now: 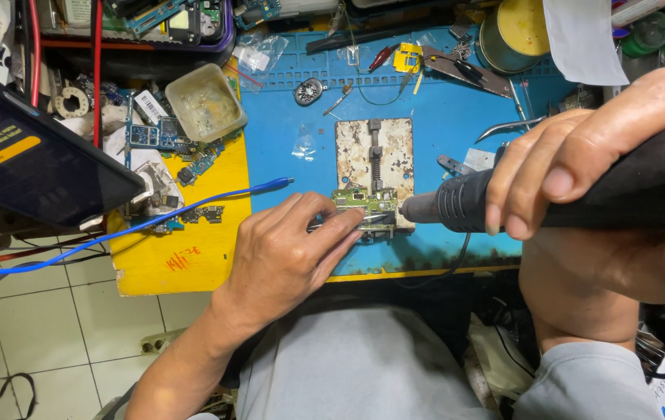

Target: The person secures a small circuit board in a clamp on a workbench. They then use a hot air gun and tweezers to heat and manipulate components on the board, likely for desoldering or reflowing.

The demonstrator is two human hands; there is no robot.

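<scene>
- A person's right hand (pixel 581 167) is wrapped around the black handle of a hot-air rework gun (pixel 519 194), fingers clamped over the barrel, thumb side hidden beneath.
- The gun lies nearly level, its grey metal nozzle (pixel 419 207) pointing left and ending just beside the right edge of a small green circuit board (pixel 363 202).
- The board sits clamped at the lower end of a worn, stained metal holder plate (pixel 375 159) on a blue work mat (pixel 301 117).
- The left hand (pixel 286 257) rests on the mat's near edge, fingers drawn together around fine tweezers (pixel 375 220) whose tips lie on the board's lower edge.
- A blue cable (pixel 114 233) runs from the left across a yellow mat (pixel 184 257), its plug ending near the left hand's knuckles.
- Farther off: a cloudy plastic tub (pixel 205 101) with loose board fragments beside it, a dark tablet (pixel 29 155) tilted at the left, and a yellow tin (pixel 515 31) at the mat's far right corner.
- A second pair of tweezers (pixel 507 128) lies on the blue mat, near the right hand.
</scene>
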